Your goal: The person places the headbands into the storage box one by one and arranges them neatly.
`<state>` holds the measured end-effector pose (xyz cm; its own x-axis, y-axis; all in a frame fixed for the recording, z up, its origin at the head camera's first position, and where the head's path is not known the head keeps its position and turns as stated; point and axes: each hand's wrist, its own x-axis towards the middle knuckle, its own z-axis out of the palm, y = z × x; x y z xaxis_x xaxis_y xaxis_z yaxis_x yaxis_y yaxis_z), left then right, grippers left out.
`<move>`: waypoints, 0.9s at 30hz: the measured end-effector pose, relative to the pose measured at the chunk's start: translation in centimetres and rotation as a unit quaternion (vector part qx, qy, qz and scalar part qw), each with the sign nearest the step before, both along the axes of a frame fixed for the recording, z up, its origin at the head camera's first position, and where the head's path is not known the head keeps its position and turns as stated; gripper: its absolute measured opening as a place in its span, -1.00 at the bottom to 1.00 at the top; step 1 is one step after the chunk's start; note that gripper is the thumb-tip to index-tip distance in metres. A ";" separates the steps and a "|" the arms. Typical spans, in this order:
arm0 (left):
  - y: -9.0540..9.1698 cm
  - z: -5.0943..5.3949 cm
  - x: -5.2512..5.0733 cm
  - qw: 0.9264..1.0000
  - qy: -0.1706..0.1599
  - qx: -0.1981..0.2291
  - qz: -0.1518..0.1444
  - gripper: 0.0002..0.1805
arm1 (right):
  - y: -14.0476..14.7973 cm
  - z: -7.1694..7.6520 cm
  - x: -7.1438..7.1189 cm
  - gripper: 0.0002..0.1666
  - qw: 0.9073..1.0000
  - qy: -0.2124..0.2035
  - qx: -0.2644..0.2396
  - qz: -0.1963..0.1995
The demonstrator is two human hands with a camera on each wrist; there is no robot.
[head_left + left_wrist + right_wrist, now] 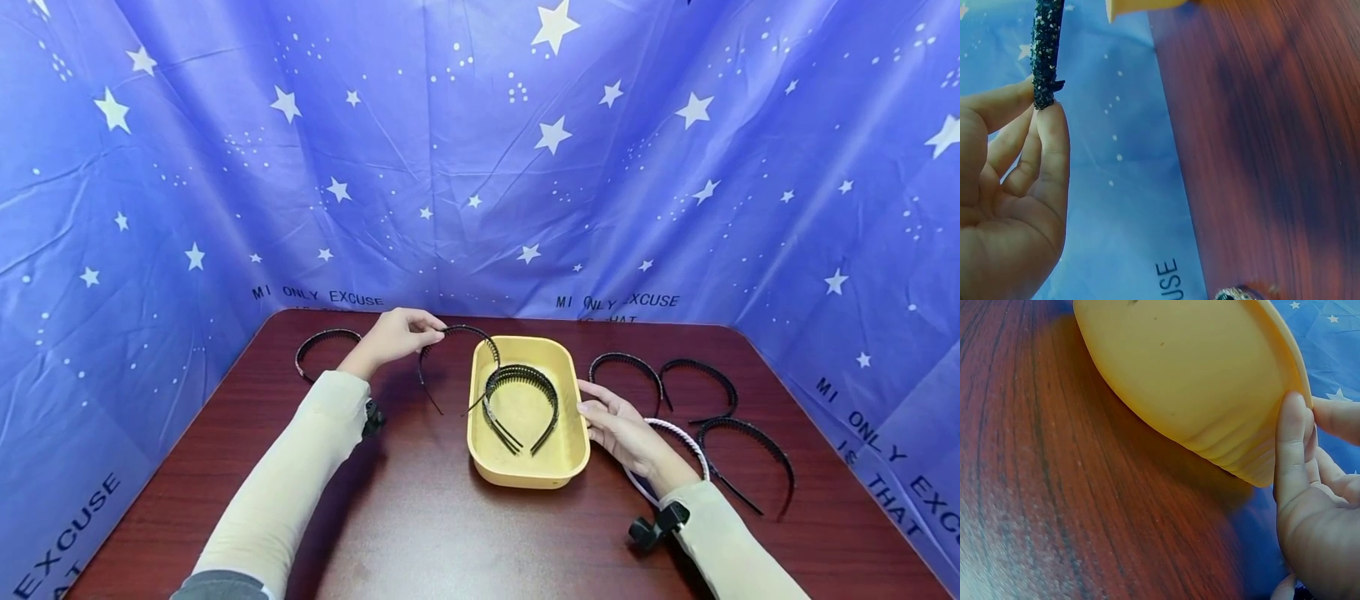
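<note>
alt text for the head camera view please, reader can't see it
A person's left hand pinches a thin black toothed headband near a yellow rectangular tray, whose right rim the right hand holds. Similar black headbands lie in the tray; others, one white, lie on a dark red wood-grain table before a blue star-printed curtain.

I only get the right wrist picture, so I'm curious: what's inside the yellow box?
Observer: In the head view, a cluster of black headbands lies in the yellow box. I can't count them exactly.
Operator: Ooh! What's the other hand doing?
Observer: The left hand is pinching another headband, a dark one with sparkly specks, between its fingers.
Operator: Is anything pale lying near my arm?
Observer: Yes, a white headband, partly hidden by the right hand and wrist.
</note>
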<state>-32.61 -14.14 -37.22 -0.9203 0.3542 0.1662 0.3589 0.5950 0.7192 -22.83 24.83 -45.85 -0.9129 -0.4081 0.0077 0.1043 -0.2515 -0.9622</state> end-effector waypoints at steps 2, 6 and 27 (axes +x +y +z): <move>0.4 0.0 0.1 1.000 -0.002 0.004 -0.004 -0.78 | 0.0 0.0 0.0 -0.24 1.000 0.000 -0.001 0.001; 1.3 0.0 0.4 1.000 -0.012 0.018 -0.011 -0.77 | 0.0 0.0 0.0 -0.24 1.000 0.002 0.001 0.001; 5.3 -0.3 1.1 0.996 -0.046 0.055 -0.060 -0.81 | 0.0 -0.1 0.0 -0.24 1.000 0.000 -0.001 -0.006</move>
